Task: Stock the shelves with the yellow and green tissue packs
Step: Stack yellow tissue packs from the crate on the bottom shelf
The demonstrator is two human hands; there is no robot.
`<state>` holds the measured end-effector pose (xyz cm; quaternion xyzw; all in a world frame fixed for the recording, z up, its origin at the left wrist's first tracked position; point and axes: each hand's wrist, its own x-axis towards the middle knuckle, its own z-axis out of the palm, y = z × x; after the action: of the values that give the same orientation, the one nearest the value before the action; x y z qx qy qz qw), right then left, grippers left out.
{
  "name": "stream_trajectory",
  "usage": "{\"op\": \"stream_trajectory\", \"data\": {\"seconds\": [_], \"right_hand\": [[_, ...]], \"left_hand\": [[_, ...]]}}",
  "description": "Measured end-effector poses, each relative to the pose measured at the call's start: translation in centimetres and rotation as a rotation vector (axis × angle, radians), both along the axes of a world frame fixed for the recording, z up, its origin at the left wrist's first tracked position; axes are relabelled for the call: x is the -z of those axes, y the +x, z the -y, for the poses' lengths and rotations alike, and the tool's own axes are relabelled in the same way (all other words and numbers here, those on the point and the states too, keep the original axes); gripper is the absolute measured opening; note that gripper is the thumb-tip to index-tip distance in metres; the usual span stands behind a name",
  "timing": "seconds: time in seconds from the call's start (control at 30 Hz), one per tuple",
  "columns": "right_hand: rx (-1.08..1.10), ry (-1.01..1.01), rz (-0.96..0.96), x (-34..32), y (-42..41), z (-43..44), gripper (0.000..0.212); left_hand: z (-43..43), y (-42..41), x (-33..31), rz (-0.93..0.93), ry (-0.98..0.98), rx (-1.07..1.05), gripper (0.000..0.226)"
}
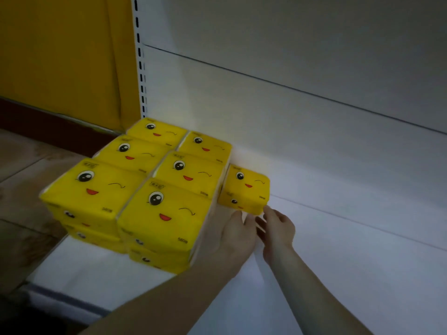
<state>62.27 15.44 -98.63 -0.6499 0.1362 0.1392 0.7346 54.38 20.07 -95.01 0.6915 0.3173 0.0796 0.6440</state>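
Note:
Several yellow tissue packs with cartoon faces stand stacked in two columns (135, 189) at the left end of the white bottom shelf (338, 262). One more yellow pack (245, 188) lies alone on the shelf just right of the stacks, against the back panel. My left hand (238, 234) and my right hand (278, 228) reach side by side to this pack's near face, fingers extended, fingertips at or just short of its lower front edge. Neither hand holds anything. No green packs are in view.
The white back panel (314, 117) rises behind the shelf, with a slotted upright (140, 56) at its left edge. A yellow wall (60, 56) and brownish floor (21, 189) lie to the left. The shelf surface stretches right of the lone pack.

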Motion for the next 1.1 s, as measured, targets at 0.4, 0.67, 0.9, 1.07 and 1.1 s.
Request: {"op": "stream_trajectory", "data": {"seconds": [0.4,0.67,0.9,1.07,1.1], "right_hand": [[-0.581,0.151,0.264,-11.2,-14.5,-4.5,0.018],[-1.191,0.227,0.268,-15.2,-27.8,-15.7,0.021],[-1.589,-0.194,0.344,-13.0,-36.4,-26.9,0.014],[-1.790,-0.685,0.538,-7.6,-38.5,-32.4,0.024],[-1.808,-0.750,0.579,-6.7,-38.7,-33.1,0.029]], "left_hand": [[-6.5,-15.9,-8.8,0.072,0.134,0.028,0.029],[-13.7,-34.1,-12.1,0.117,0.135,-0.254,0.009],[-20.4,-44.7,-10.1,-0.035,0.098,-0.650,0.014],[-25.8,-45.7,-6.3,-0.080,-0.292,-0.948,0.034],[-26.3,-45.5,-5.9,-0.089,-0.374,-0.970,0.034]]}}
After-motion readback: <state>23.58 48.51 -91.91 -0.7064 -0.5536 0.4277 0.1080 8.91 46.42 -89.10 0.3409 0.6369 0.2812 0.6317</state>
